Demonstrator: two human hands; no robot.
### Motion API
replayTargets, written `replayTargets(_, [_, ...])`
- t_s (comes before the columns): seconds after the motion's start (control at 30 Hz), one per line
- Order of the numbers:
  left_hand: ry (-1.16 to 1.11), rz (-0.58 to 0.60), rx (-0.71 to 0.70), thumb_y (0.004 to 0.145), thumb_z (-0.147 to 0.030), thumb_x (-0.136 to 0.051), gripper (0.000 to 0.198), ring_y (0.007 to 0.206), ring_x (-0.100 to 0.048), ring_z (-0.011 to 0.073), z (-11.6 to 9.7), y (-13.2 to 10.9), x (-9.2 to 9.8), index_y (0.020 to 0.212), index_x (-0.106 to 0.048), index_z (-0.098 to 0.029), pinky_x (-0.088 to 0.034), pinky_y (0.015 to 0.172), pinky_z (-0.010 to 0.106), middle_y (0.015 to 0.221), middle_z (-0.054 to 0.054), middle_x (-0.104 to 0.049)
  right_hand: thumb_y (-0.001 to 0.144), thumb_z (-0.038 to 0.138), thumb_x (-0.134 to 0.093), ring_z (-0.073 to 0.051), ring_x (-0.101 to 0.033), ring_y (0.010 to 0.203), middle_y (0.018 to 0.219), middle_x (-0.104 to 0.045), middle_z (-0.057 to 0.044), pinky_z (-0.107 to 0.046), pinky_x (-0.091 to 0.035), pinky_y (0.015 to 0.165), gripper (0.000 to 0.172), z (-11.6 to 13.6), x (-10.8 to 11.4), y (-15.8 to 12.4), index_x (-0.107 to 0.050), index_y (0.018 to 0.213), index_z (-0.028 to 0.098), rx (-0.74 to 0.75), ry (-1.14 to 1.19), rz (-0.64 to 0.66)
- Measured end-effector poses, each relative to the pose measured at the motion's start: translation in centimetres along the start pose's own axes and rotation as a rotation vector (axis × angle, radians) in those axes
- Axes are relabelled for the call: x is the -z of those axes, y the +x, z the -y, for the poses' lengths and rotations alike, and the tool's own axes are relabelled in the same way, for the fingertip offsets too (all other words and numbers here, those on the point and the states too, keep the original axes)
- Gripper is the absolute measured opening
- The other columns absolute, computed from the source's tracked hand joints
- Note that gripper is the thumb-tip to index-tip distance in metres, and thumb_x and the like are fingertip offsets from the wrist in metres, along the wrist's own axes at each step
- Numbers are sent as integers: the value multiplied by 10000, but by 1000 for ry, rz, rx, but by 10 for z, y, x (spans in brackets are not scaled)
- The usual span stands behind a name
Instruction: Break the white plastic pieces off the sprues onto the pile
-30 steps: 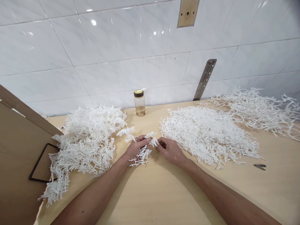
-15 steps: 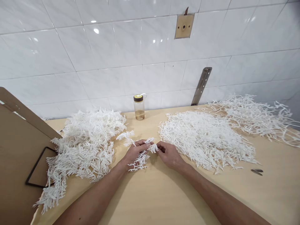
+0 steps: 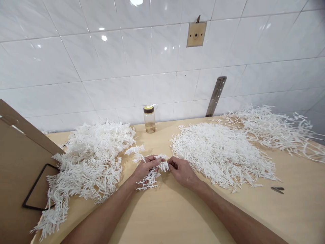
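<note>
My left hand (image 3: 144, 169) is closed around a white branched plastic piece (image 3: 149, 179) that hangs down below its fingers onto the wooden table (image 3: 177, 210). My right hand (image 3: 181, 171) pinches the same piece's upper end (image 3: 164, 165), fingertips almost meeting those of the left hand. A big heap of tangled white plastic branches (image 3: 88, 159) lies left of the hands. A flatter pile of short white sticks (image 3: 218, 152) lies just right of my right hand.
A small clear bottle with a dark lid (image 3: 149, 119) stands at the tiled wall. More branched white frames (image 3: 274, 127) spread at the far right. Small dark clippers (image 3: 277, 189) lie at the right. A brown board with a black loop (image 3: 25, 183) leans at the left.
The hands stay together on the same white piece, with only slight finger motion. The view has tilted a little, so everything sits lower in the picture.
</note>
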State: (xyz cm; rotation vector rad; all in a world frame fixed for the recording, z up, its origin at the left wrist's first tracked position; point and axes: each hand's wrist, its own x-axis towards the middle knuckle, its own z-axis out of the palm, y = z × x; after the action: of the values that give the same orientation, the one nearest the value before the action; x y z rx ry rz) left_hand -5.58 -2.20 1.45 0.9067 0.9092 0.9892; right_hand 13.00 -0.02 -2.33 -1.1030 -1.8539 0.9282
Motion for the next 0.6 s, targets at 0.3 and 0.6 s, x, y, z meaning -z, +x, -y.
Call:
replayTargets(0.3, [24, 7, -3, 679, -357, -824, 346, 377, -337, 42, 2, 0, -1, 937, -728, -148, -198, 413, 215, 460, -59, -456, 823, 235, -528, -165, -602, 638, 699, -678, -11, -270, -437, 608, 145, 2, 1, -1, -666, 812, 193, -16, -1, -16])
replayTargets(0.6, [73, -20, -10, 687, -416, -815, 446, 375, -400, 49, 3, 1, -5, 1014, -729, -124, -222, 392, 217, 555, -36, -540, 814, 256, -518, -127, -450, 535, 569, -536, 27, -247, -325, 526, 167, 7, 3, -2, -598, 683, 189, -8, -76, -41])
